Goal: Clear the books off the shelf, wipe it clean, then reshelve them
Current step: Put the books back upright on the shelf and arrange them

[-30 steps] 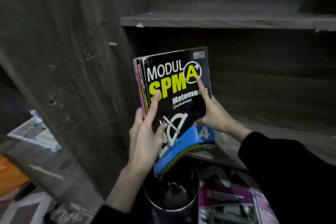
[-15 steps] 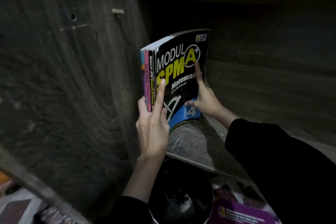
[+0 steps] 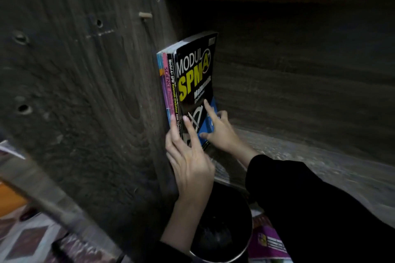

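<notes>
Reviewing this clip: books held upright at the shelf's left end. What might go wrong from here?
1. The books stand near the shelf's front edge against the side panel, steadied by the left hand and right hand. Once released they may topple rightward, since nothing flanks them on that side.
2. The open bin sits just below that edge, so a slipping book could drop into it.
</notes>
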